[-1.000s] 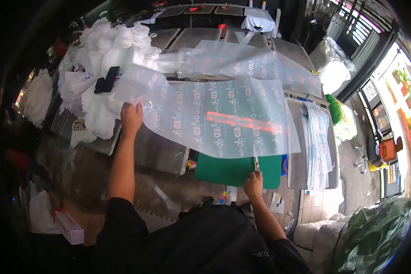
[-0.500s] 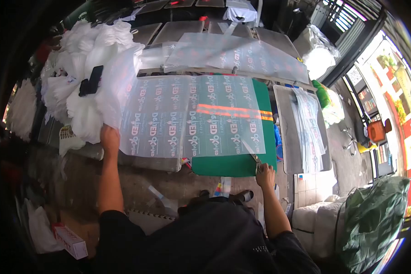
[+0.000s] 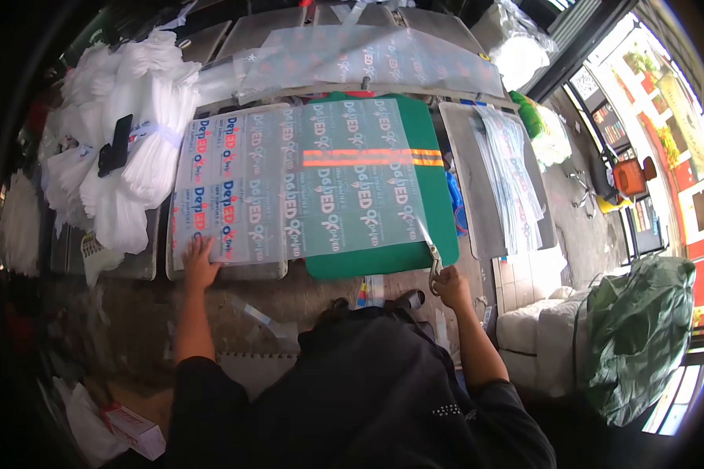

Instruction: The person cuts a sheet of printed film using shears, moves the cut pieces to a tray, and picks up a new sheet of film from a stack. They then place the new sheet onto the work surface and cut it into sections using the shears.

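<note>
A translucent plastic sheet [image 3: 270, 184] with rows of printed lettering lies flat across a grey board and a green board [image 3: 438, 207]. At the sheet's left end the print shows red and blue. My left hand [image 3: 201, 263] rests on its lower left edge, palm down with fingers spread. My right hand [image 3: 452, 288] is closed around the handles of a pair of scissors [image 3: 433, 256], near the front right of the green board. The blades point up and away, at the sheet's lower right corner. Orange striped tape [image 3: 371, 158] crosses the boards, partly under the sheet.
A heap of white plastic bags [image 3: 152, 156] with a dark phone [image 3: 116, 146] on it stands at left. Printed strips [image 3: 508, 176] lie on a grey board at right. Another sheet [image 3: 371, 61] lies behind. Large green and white sacks [image 3: 641, 340] stand at lower right.
My left hand has let go of the sheet's left edge and now lies spread on it. The sheet's raised left part has come down flat. The scissors remain in my right hand; the view shifted.
</note>
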`<state>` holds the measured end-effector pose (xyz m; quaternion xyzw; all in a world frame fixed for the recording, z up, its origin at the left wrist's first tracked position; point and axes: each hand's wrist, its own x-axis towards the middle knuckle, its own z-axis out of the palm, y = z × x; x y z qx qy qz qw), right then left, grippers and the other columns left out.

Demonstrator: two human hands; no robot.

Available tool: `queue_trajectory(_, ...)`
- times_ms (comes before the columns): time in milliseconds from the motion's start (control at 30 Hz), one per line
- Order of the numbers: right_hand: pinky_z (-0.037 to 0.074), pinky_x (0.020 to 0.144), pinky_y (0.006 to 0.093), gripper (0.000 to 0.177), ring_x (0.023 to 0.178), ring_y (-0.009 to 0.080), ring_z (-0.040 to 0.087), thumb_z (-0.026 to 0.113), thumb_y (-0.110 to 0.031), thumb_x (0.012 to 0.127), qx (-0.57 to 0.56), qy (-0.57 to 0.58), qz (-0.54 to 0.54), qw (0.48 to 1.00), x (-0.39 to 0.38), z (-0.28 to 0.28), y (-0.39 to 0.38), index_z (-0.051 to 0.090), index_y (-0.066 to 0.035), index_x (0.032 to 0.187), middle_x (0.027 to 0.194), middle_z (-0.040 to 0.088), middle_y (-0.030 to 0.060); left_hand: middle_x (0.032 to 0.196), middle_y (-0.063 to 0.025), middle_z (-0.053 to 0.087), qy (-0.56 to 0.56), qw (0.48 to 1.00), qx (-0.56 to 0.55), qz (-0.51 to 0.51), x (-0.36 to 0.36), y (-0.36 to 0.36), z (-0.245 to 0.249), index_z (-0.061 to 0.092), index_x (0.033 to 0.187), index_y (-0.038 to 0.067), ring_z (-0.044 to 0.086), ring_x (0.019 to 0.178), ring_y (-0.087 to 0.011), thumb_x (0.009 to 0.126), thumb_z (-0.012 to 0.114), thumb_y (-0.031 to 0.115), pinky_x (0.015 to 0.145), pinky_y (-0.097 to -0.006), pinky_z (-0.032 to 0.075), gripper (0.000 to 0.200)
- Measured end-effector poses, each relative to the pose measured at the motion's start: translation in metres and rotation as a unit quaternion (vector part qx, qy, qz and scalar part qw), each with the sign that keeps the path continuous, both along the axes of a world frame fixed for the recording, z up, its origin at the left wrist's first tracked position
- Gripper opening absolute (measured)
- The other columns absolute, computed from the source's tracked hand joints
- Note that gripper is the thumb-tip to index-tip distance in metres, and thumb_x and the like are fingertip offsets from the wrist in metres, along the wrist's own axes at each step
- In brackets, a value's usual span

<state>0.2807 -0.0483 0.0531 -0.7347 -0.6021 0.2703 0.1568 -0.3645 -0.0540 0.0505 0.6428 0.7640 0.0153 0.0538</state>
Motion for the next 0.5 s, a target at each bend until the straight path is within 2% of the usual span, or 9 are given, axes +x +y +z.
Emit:
queue_trajectory(67,0.052,0.073,0.0433,0.035,0.080,0.0383,0.065,0.069,-0.016,0.072,0.017,0.049,0.004,0.999,0.013,-0.005,-0.016,0.056,0.001,0.100,0.089,0.065,0.0214,0.154,-0.0168,0.024,0.030,0.989,-0.115,0.088,0.001,0.013,0.026,0.033,0.146,0.020,0.020,0.142,-0.0397,0.072,0.077,0.039,0.111,-0.0608,0.018,0.088)
queue_trajectory(100,0.052,0.071,0.0396,0.033,0.078,0.0319,0.066,0.069,-0.013,0.074,-0.030,0.135,-0.030,0.990,0.017,-0.005,-0.025,0.057,0.001,0.101,0.086,0.066,0.0174,0.155,-0.0190,0.020,0.020,0.981,-0.162,0.104,0.009,0.021,0.039,0.030,0.147,0.020,0.017,0.142,-0.0421,0.069,0.079,0.041,0.111,-0.0602,0.018,0.094)
queue_trajectory(133,0.052,0.069,0.0358,0.031,0.077,0.0254,0.067,0.068,-0.011,0.075,-0.077,0.220,-0.066,0.970,0.019,-0.003,-0.034,0.057,0.002,0.102,0.083,0.066,0.0133,0.155,-0.0190,0.020,0.023,0.981,-0.167,0.099,0.031,0.027,0.064,0.030,0.147,0.020,0.017,0.142,-0.0421,0.069,0.079,0.041,0.111,-0.0602,0.018,0.094)
queue_trajectory(167,0.052,0.069,0.0358,0.031,0.077,0.0254,0.067,0.068,-0.011,0.075,-0.081,0.221,-0.072,0.969,0.019,0.002,-0.043,0.057,0.002,0.102,0.083,0.066,0.0133,0.154,-0.0211,0.022,0.016,0.985,-0.165,0.042,0.068,0.032,0.094,0.032,0.146,0.017,0.019,0.142,-0.0419,0.068,0.079,0.041,0.112,-0.0586,0.018,0.094)
queue_trajectory(200,0.052,0.068,0.0327,0.024,0.077,0.0209,0.066,0.065,-0.008,0.080,-0.105,0.332,-0.109,0.931,0.016,0.009,-0.050,0.056,0.002,0.099,0.083,0.065,0.0104,0.152,-0.0232,0.024,0.008,0.987,-0.162,-0.013,0.101,0.037,0.109,0.034,0.145,0.015,0.021,0.141,-0.0418,0.067,0.080,0.041,0.112,-0.0569,0.019,0.094)
queue_trajectory(233,0.053,0.068,0.0295,0.016,0.077,0.0165,0.065,0.063,-0.005,0.084,-0.127,0.437,-0.143,0.879,0.014,0.011,-0.056,0.056,0.003,0.096,0.083,0.064,0.0074,0.150,-0.0242,0.027,-0.087,0.989,-0.094,-0.075,0.124,0.043,0.098,0.036,0.144,0.012,0.023,0.140,-0.0417,0.069,0.080,0.040,0.112,-0.0548,0.020,0.091)
queue_trajectory(333,0.049,0.064,0.0273,0.017,0.072,0.0134,0.061,0.066,-0.012,0.087,-0.167,0.450,-0.155,0.864,0.020,-0.002,-0.068,0.057,0.000,0.096,0.079,0.061,0.0043,0.146,-0.0252,0.035,-0.260,0.943,0.009,-0.209,0.218,0.057,0.064,0.040,0.141,0.007,0.030,0.137,-0.0411,0.075,0.076,0.036,0.113,-0.0503,0.023,0.080)
queue_trajectory(433,0.041,0.060,0.0229,0.023,0.066,0.0082,0.054,0.067,-0.023,0.089,-0.221,0.467,-0.102,0.850,0.030,-0.008,-0.075,0.060,-0.003,0.095,0.076,0.059,-0.0012,0.146,-0.0227,0.036,-0.241,0.928,0.032,-0.282,0.300,0.065,0.032,0.042,0.140,0.009,0.030,0.137,-0.0409,0.080,0.071,0.039,0.112,-0.0510,0.023,0.074)
queue_trajectory(500,0.040,0.059,0.0227,0.025,0.066,0.0078,0.053,0.068,-0.027,0.088,-0.227,0.474,-0.089,0.846,0.038,-0.007,-0.078,0.060,-0.003,0.093,0.075,0.058,-0.0022,0.148,-0.0193,0.035,-0.151,0.937,0.099,-0.298,0.334,0.075,0.017,0.047,0.137,0.010,0.029,0.139,-0.0366,0.083,0.067,0.045,0.111,-0.0520,0.025,0.068)
